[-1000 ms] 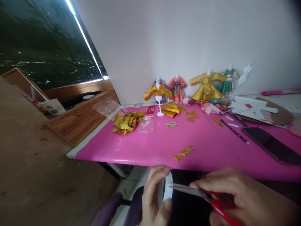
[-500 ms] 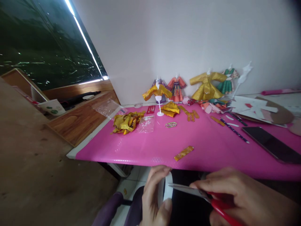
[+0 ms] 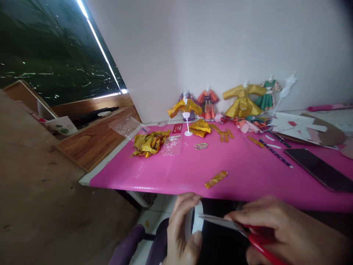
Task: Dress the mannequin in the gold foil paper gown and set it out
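My left hand (image 3: 179, 232) grips a roll of white tape (image 3: 198, 220) on edge, fingers at its top and thumb at its lower face. In my right hand (image 3: 278, 224) is a pair of scissors (image 3: 217, 221) with red handles. Their blades look closed, and the tip meets the outer face of the tape roll. Both hands are in front of the table's near edge, over my lap. On the pink tabletop just beyond them lies a gold patterned strip (image 3: 216, 180).
Small dressed doll forms line the wall, among them an orange robe (image 3: 207, 103) and a gold robe (image 3: 244, 101). Gold fabric scraps (image 3: 150, 144) lie left, beside a clear bag (image 3: 172, 145). A phone (image 3: 320, 168) and a dotted pencil (image 3: 276, 154) are right. A paper cup (image 3: 62, 126) stands far left.
Almost nothing differs. The view has shifted very slightly; both hands keep the tape roll and scissors in the same pose.
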`<state>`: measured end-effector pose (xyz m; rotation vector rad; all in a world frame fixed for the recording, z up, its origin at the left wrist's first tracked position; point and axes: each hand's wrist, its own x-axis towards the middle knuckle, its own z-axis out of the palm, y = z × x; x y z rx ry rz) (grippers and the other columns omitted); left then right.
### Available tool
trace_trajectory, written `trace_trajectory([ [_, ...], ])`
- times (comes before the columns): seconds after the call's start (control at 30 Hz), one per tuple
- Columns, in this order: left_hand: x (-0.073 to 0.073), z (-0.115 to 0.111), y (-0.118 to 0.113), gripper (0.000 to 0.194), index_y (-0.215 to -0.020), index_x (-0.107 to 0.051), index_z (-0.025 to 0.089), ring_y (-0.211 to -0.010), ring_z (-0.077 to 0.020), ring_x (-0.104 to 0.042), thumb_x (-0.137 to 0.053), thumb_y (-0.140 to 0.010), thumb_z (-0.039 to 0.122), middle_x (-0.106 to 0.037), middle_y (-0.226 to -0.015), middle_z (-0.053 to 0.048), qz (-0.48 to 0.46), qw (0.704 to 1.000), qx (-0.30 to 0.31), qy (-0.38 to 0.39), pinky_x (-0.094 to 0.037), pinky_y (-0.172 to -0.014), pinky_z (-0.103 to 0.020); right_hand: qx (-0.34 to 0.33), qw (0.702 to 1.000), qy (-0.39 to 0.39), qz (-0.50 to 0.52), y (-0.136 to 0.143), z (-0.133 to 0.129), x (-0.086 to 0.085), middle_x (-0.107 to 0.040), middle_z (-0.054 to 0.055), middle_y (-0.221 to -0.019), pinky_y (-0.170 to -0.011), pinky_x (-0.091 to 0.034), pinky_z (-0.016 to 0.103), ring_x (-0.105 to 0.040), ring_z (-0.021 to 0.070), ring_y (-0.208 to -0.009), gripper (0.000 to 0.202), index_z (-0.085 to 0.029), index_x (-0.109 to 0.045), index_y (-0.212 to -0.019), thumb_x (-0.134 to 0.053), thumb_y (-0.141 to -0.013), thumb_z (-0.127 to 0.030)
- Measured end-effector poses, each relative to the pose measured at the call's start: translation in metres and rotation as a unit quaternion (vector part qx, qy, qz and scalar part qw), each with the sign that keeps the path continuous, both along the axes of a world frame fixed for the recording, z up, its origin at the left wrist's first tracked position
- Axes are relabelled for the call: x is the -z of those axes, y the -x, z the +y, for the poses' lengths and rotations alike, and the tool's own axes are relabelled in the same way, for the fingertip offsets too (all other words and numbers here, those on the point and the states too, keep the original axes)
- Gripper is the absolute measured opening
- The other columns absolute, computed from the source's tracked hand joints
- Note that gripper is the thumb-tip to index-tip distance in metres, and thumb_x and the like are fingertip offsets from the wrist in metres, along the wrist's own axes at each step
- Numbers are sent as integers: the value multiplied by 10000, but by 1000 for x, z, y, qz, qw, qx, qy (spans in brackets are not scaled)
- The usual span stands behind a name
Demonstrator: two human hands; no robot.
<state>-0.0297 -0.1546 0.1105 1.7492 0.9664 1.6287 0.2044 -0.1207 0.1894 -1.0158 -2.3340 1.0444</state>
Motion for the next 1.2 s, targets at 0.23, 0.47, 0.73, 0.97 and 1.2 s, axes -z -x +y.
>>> trace_trajectory([
  [0.23, 2, 2, 1, 418, -1299, -581, 288, -1180, -265, -525, -552, -930, 482, -571, -1247, -73, 4, 1000, 10, -4, -435, -1006, -363, -14, 999, 39, -1, -1, 0, -2, -725, -47, -750, -567, -454, 212, -635, 156, -652, 234, -276, -760, -921, -750, -719, -159],
  [0.47, 0, 5, 3, 404, -1292, -581, 290, -1147, -257, -537, -543, -937, 477, -576, -1217, -69, 8, 1000, 15, -18, -447, -987, -359, -16, 1000, 25, -2, 0, -1, -2, -726, -48, -742, -555, -456, 216, -635, 156, -635, 247, -291, -762, -932, -746, -724, -159],
  [0.73, -3, 5, 4, 406, -1294, -577, 295, -1122, -247, -541, -543, -936, 485, -572, -1202, -57, 20, 999, 19, -24, -457, -964, -348, -2, 1000, 21, -23, -1, -1, 1, -745, -48, -821, -585, -466, 221, -647, 163, -669, 257, -290, -753, -929, -745, -713, -152],
  [0.97, -2, 5, 3, 401, -1295, -568, 307, -1137, -246, -528, -540, -939, 489, -560, -1221, -52, 16, 1000, 22, 4, -444, -980, -353, -9, 999, 14, -44, -1, -1, 0, -732, -46, -780, -567, -447, 218, -637, 156, -656, 205, -263, -741, -883, -730, -718, -141],
  [1.2, 1, 3, 6, 394, -1296, -567, 317, -1154, -257, -525, -527, -945, 490, -564, -1237, -54, 21, 999, 25, 13, -432, -1002, -369, 2, 1000, -10, -27, -2, -1, 5, -732, -51, -788, -571, -448, 212, -633, 145, -643, 249, -262, -737, -907, -726, -702, -120],
])
